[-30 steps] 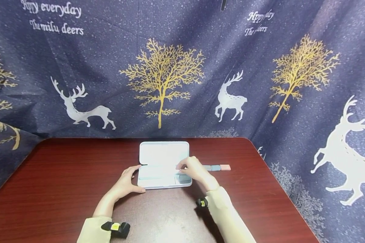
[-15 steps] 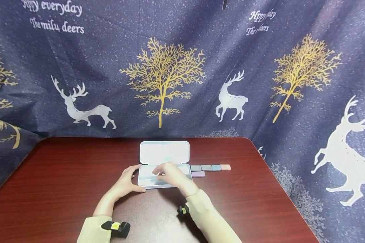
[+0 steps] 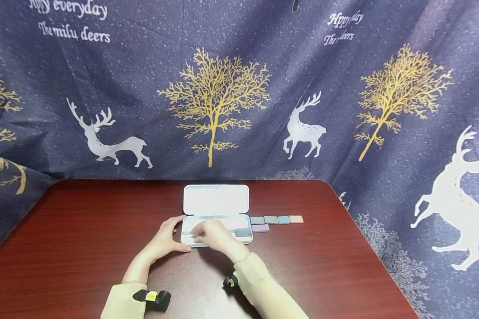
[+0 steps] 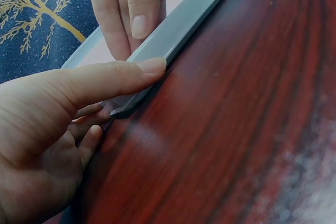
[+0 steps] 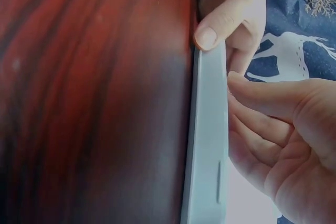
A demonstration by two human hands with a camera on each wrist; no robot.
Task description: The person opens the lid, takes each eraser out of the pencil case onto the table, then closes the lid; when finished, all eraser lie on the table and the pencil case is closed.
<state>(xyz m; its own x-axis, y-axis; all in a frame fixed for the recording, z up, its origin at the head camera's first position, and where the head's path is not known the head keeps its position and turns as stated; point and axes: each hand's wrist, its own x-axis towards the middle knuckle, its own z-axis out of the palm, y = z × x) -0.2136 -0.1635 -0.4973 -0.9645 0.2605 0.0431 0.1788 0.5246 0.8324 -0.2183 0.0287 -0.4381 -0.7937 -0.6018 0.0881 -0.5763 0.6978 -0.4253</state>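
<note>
A white pencil case (image 3: 239, 242) lies on the table with its lid (image 3: 216, 199) raised at the back. My left hand (image 3: 163, 241) grips its left end, thumb (image 4: 152, 65) along the front wall in the left wrist view, other fingers behind the corner. My right hand (image 3: 217, 235) reaches into the case's left part, thumb and fingers pointing down. The front wall (image 5: 210, 129) hides those fingertips in the right wrist view, so I cannot tell whether they hold anything. In the case's right compartment sits a grey block (image 3: 243, 231).
Right of the case, a row of small blocks runs along the table: two grey ones (image 3: 257, 220), a blue one (image 3: 284, 219) and a pink one (image 3: 296, 219). A purple block (image 3: 260, 228) lies in front of the row. Behind the table (image 3: 343, 274) hangs a patterned cloth (image 3: 143, 88).
My right hand has moved left from the case's right compartment to its left part, uncovering the grey block there and the purple block on the table. The left hand has stayed in place.
</note>
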